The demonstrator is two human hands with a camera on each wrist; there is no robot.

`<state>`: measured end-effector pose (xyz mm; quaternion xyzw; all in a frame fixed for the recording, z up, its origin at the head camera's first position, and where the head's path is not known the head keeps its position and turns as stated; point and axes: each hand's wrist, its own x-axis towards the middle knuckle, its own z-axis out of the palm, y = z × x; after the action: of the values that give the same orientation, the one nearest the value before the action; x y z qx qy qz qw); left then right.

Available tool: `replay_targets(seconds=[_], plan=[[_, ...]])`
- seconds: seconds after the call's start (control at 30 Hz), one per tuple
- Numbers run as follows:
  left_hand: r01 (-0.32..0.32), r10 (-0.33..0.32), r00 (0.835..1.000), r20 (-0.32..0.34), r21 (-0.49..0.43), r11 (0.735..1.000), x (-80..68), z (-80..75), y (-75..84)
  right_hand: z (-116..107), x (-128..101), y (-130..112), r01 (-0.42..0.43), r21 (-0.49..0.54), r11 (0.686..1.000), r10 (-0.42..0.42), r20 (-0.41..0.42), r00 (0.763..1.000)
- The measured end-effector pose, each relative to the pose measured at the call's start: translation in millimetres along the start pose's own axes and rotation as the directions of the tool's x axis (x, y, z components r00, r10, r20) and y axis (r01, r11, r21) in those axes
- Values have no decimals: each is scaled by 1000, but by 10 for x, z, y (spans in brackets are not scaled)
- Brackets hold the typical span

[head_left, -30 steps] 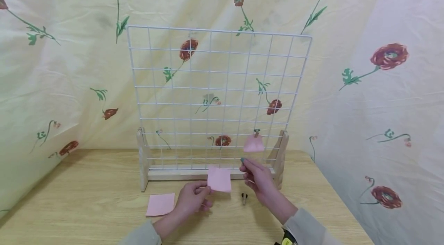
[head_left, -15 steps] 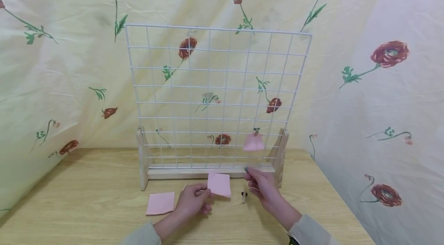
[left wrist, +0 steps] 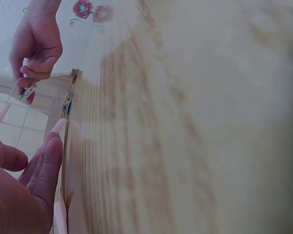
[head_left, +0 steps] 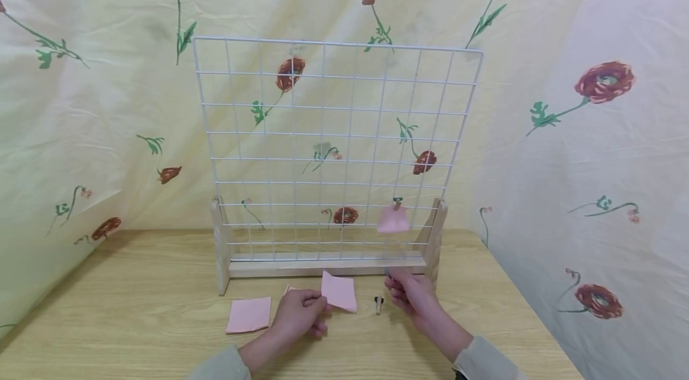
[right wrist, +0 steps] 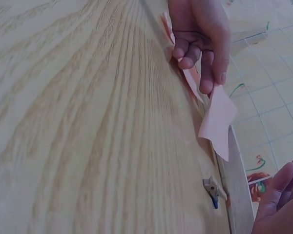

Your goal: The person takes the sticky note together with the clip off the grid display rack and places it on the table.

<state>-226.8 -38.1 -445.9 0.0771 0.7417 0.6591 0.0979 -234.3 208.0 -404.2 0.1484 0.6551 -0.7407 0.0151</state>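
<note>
Now the left hand [head_left: 299,310] pinches a pink note [head_left: 339,291], the right hand [head_left: 409,295] pinches a small clip [left wrist: 27,91]; next, the clip likely must open over the note's edge.

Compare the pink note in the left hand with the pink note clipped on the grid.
The held note is pinched by the left hand low over the table; the clipped note hangs from a clip on the grid. The held note looks larger, being nearer. Both are pink paper squares.
</note>
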Motion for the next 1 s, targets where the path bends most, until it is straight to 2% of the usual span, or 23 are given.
replay_targets(seconds=[0.33, 0.67, 1.0], plan=[[5, -6, 1000, 21, 32, 999, -20, -12, -7, -100, 48, 96, -52, 6, 999, 52, 4, 999], [7, -9, 999, 34, 45, 999, -48, -31, 2, -106, 20, 208, -86, -33, 996, 86, 1, 996], [9, -10, 999, 51, 21, 1000, -63, -51, 38, -89, 0, 251, -109, -65, 992, 107, -21, 994]])
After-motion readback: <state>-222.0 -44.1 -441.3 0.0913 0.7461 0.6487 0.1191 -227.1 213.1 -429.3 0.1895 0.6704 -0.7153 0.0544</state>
